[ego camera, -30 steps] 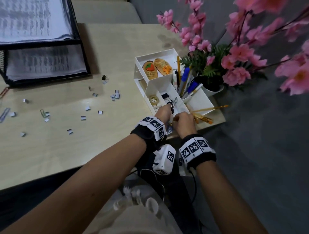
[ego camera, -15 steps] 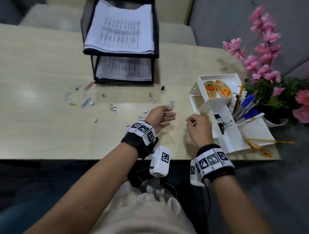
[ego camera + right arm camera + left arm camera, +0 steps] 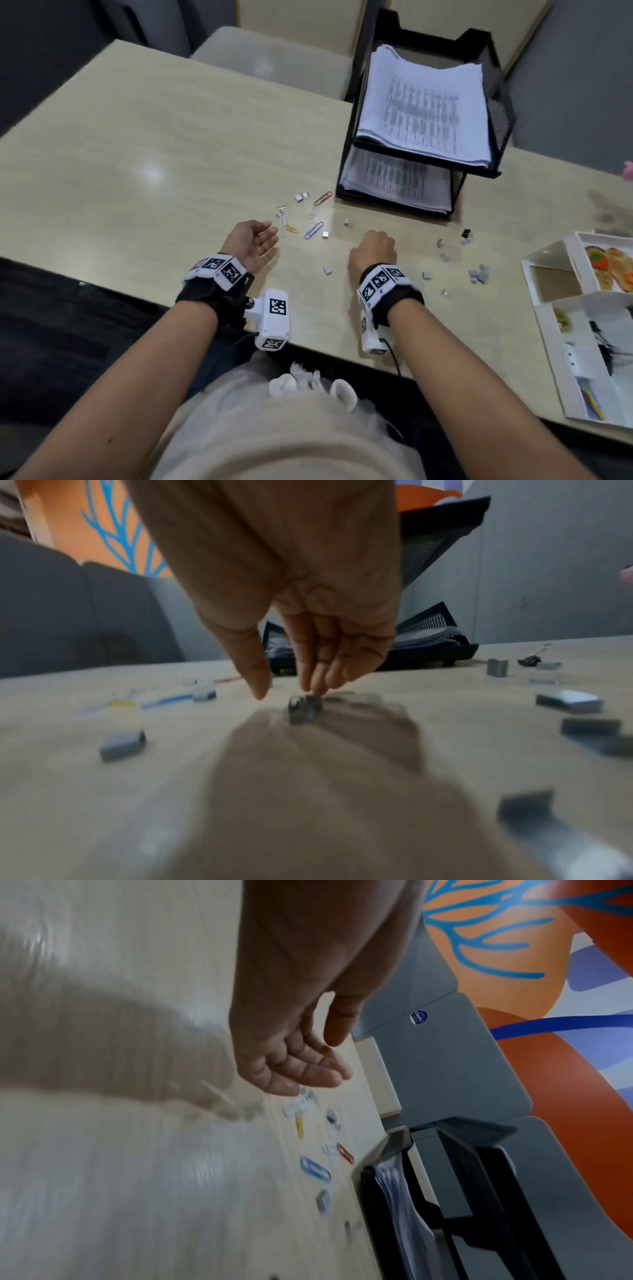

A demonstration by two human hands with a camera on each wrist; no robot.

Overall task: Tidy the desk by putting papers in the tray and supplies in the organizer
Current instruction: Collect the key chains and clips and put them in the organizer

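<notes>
My left hand [image 3: 270, 236] hovers palm-up and open, holding nothing, just left of several coloured paper clips: blue [image 3: 314, 230], red [image 3: 322, 198] and yellow [image 3: 291, 229]. In the left wrist view its relaxed fingers [image 3: 308, 1074] hang above the yellow clip [image 3: 300, 1123]. My right hand [image 3: 372, 245] points its fingers down over the desk. The right wrist view shows its thumb and fingertips [image 3: 286, 693] spread just above a small grey staple block [image 3: 303, 710], with nothing pinched. The black tray [image 3: 349, 137] holds papers [image 3: 424, 109]. The white organizer [image 3: 548, 308] sits at the far right.
More grey staple blocks [image 3: 479, 274] and a black binder clip [image 3: 466, 234] lie scattered between my right hand and the organizer. Another block [image 3: 327, 271] lies between my hands. Grey chairs [image 3: 274, 65] stand behind the desk. The desk's near edge runs under my wrists.
Both hands have left the organizer and travelled left across the desk to the scattered clips and staples. The view has swung left with them, and the right hand has lowered toward a staple block.
</notes>
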